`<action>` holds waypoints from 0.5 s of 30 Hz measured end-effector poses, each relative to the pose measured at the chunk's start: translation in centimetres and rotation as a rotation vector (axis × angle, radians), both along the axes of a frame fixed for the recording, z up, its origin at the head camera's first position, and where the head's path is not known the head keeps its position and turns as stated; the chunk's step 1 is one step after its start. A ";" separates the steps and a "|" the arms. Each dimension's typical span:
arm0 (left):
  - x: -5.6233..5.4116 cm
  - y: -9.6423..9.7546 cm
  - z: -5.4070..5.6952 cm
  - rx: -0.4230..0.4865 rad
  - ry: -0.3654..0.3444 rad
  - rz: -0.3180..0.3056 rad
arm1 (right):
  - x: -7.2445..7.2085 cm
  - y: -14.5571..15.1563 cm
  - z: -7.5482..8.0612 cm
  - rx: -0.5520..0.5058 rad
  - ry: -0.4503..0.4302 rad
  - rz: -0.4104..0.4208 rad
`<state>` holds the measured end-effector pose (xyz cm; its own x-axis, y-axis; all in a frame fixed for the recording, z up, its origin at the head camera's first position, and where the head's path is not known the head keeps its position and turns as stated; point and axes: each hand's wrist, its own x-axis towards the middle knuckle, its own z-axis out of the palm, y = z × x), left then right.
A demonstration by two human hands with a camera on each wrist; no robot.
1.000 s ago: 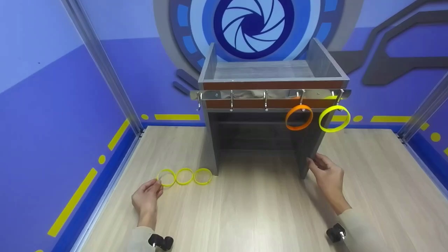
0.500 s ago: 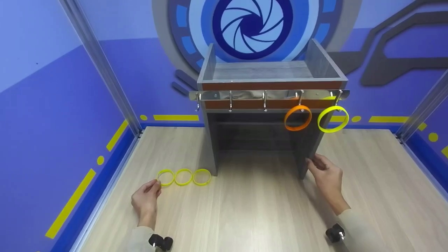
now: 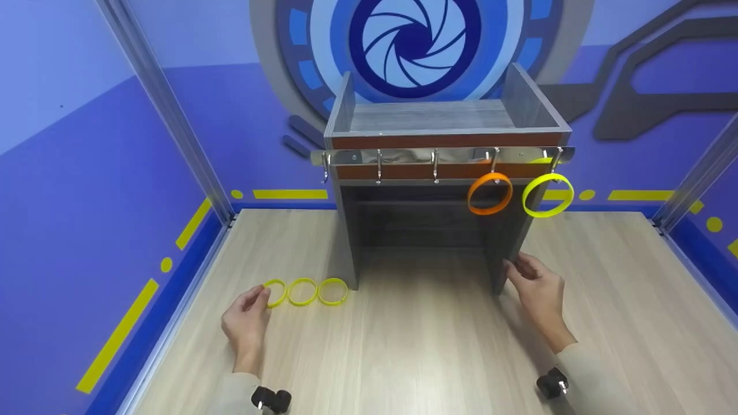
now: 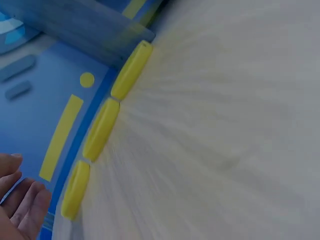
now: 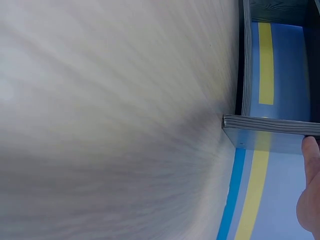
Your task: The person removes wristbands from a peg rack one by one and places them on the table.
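Note:
Three yellow rings, like wristbands, lie in a row on the table by the rack's left leg. My left hand point(image 3: 247, 320) is at the leftmost ring point(image 3: 281, 295), its fingertips overlapping that ring's left edge in the head view. The left wrist view shows the fingers point(image 4: 32, 212) relaxed and apart, beside the nearest yellow ring point(image 4: 76, 190). My right hand point(image 3: 537, 293) holds the front edge of the right leg of the grey wooden rack point(image 3: 500, 271). Its thumb point(image 5: 310, 150) meets that edge in the right wrist view, while the other fingers are mostly hidden.
Across the rack's front runs a metal hook rail point(image 3: 406, 155). An orange ring point(image 3: 474, 206) and another yellow ring point(image 3: 527, 206) hang from its two rightmost hooks; the other three hooks are bare. Blue patterned walls point(image 3: 277, 127) enclose the wooden table point(image 3: 403, 357).
My left hand has shifted slightly right and away from me, now covering more of the leftmost ring's edge. The right hand stays at the rack leg, and the rings have not visibly moved.

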<state>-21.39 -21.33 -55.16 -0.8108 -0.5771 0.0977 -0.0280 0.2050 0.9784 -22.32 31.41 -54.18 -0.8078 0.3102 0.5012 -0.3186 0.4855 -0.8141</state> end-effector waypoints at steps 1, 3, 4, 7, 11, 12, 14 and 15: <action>0.0 0.3 0.3 0.002 0.017 -0.011 | 0.0 0.0 0.0 0.000 0.006 0.003; -0.2 1.0 0.8 0.016 0.049 -0.034 | 0.0 0.0 0.0 0.000 0.011 0.007; -0.3 1.4 1.0 0.023 0.066 -0.043 | 0.0 0.0 0.0 -0.001 0.008 0.007; -0.5 2.6 1.9 0.037 0.120 -0.074 | 0.0 0.0 0.0 0.000 -0.012 0.004; -0.6 4.3 3.2 0.072 0.203 -0.116 | 0.0 0.1 -0.1 0.003 -0.035 -0.007; -0.6 4.7 3.5 0.083 0.220 -0.127 | 0.0 0.1 -0.1 0.004 -0.036 -0.009; -0.6 5.6 4.1 0.106 0.255 -0.153 | 0.0 0.1 -0.1 0.006 -0.036 -0.012; -0.6 6.0 4.3 0.112 0.269 -0.166 | 0.0 0.1 -0.1 0.006 -0.035 -0.014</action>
<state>-22.00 -15.28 -50.81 -0.8485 -0.4586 0.2642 0.2587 0.0761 0.9629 -22.36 31.49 -54.29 -0.8206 0.3185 0.4745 -0.2831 0.4947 -0.8217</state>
